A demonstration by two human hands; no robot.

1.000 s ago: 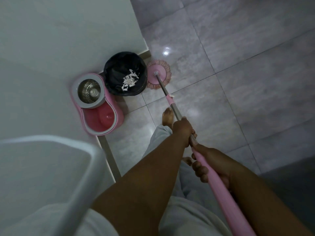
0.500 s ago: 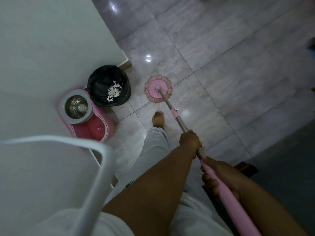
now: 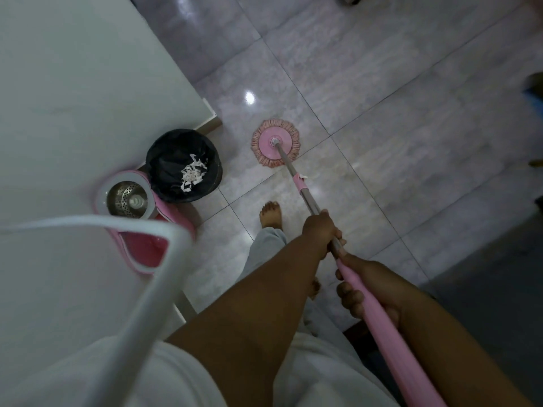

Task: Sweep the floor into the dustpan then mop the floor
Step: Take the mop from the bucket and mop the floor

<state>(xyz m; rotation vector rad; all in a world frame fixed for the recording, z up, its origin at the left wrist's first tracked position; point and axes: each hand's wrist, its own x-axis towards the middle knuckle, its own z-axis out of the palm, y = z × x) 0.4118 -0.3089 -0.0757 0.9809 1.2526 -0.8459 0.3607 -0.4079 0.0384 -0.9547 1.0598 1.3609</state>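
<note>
Down on the floor [image 3: 411,148] now: glossy grey tiles, thin grout lines on the slant, bright glints of light on the shine. Flat on the tiles near the middle, a round pink mop head [image 3: 275,143] with a fringed edge. Just to its left, hard by the wall corner, a black-lined bin [image 3: 158,160], white paper scraps [image 3: 192,174] inside. Tight beside the bin on the near side, a pink mop bucket [image 3: 176,214] with a steel spinner basket [image 3: 129,199]. Nearer in, below the mop head, one bare foot [image 3: 271,214], flat on the tiles.
</note>
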